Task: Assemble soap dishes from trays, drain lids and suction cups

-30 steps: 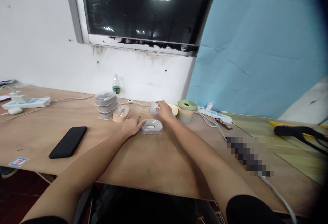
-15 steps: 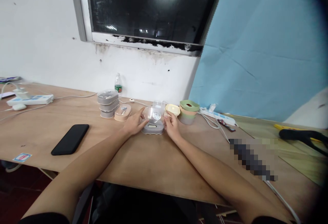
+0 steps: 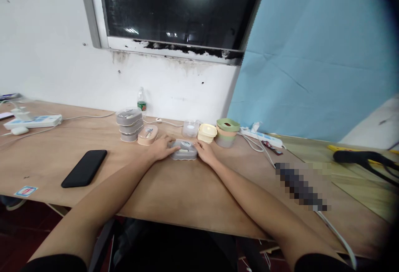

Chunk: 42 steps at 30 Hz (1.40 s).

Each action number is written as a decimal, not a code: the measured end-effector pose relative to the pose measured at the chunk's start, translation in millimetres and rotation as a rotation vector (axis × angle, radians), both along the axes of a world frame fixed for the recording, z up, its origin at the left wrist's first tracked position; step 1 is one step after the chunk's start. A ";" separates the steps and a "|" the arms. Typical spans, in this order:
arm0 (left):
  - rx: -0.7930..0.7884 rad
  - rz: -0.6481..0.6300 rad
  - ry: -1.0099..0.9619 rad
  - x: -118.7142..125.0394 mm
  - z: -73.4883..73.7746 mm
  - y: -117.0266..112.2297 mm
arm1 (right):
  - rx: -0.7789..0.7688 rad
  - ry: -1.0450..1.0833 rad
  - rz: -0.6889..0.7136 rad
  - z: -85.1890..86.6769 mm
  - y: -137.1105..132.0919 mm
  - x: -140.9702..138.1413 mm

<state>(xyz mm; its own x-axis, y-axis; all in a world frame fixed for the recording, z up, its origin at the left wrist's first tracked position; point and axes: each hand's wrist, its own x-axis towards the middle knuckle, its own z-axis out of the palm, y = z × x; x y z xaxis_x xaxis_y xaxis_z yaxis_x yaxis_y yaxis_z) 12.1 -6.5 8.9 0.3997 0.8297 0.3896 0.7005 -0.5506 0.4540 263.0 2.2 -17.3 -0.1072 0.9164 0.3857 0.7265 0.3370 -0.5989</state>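
Note:
A grey oval food container (image 3: 184,152) with a clear lid (image 3: 183,144) lies flat on the table in front of me. My left hand (image 3: 162,147) grips its left end, thumb along the front of the lid and fingers behind. At the right end, my right hand (image 3: 204,151) presses its fingers against the lid's edge. The lid rests down over the container. Beyond it stand a clear container (image 3: 190,128) and a stack of pale yellow containers (image 3: 207,132). To the left is a peach container (image 3: 148,135) with a clear lid.
Stacked grey containers (image 3: 129,124) stand left, before a bottle (image 3: 141,99). Green, peach and grey containers (image 3: 227,133) are stacked right. A black phone (image 3: 84,168) lies at left. Power strips (image 3: 34,121) and cables sit on both sides; a blurred dark object (image 3: 301,187) lies right.
The clear lid, raised and tilted over the grey container before, now lies flat on it. Both hands have come down with it at the ends. The view has shifted slightly.

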 end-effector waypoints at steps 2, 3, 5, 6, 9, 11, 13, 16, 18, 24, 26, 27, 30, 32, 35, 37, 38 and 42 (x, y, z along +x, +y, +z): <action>-0.011 -0.030 -0.032 -2.2 0.1 1.8 | 0.011 0.021 0.030 0.7 -1.6 -0.3; -0.032 -0.036 -0.036 -3.1 0.6 2.0 | 0.016 0.025 0.041 1.1 -2.5 -0.5; -0.081 -0.028 -0.013 -4.4 2.5 1.1 | 0.025 0.021 0.059 2.2 -3.9 -1.0; -0.096 -0.020 0.012 -4.8 3.8 0.1 | 0.027 0.013 0.065 2.8 -4.5 -1.1; -0.059 -0.027 0.069 -5.4 8.3 -3.2 | 0.024 -0.010 0.086 4.2 -5.8 -0.9; -0.013 -0.066 0.084 -5.9 11.0 -4.4 | 0.019 -0.019 0.098 4.7 -6.9 -0.4; 0.008 -0.095 0.103 -6.8 13.1 -4.4 | 0.015 -0.037 0.102 4.8 -8.3 0.0; 0.001 -0.081 0.140 -8.7 14.9 -3.2 | 0.024 -0.087 0.098 5.2 -10.4 -0.3; -0.001 -0.068 0.155 -10.0 15.5 -3.0 | 0.035 -0.116 0.101 6.0 -11.5 -1.0; -0.011 -0.077 0.168 -10.2 14.4 -6.9 | 0.067 -0.161 0.142 9.7 -12.9 -4.0; -0.032 -0.081 0.179 -9.5 12.7 -7.5 | 0.061 -0.174 0.139 10.1 -13.2 -4.6; -0.039 -0.096 0.178 -9.2 11.6 -7.1 | 0.059 -0.177 0.135 10.0 -13.3 -4.7; -0.019 -0.162 0.155 -8.9 8.1 -4.2 | 0.065 -0.172 0.144 9.4 -13.5 -5.0; -0.007 -0.194 0.159 -9.1 6.8 -2.1 | 0.066 -0.164 0.154 9.1 -13.8 -4.9; -0.068 -0.209 0.154 -10.1 7.4 -0.8 | 0.050 -0.158 0.147 9.4 -14.5 -4.7; -0.128 -0.207 0.141 -11.1 9.0 -0.9 | 0.044 -0.154 0.144 9.7 -14.7 -4.6; -0.147 -0.203 0.137 -11.6 9.7 -0.9 | 0.040 -0.148 0.147 9.8 -14.6 -4.6; -0.148 -0.202 0.180 -12.6 10.6 0.5 | 0.022 -0.097 0.152 9.4 -11.9 -5.2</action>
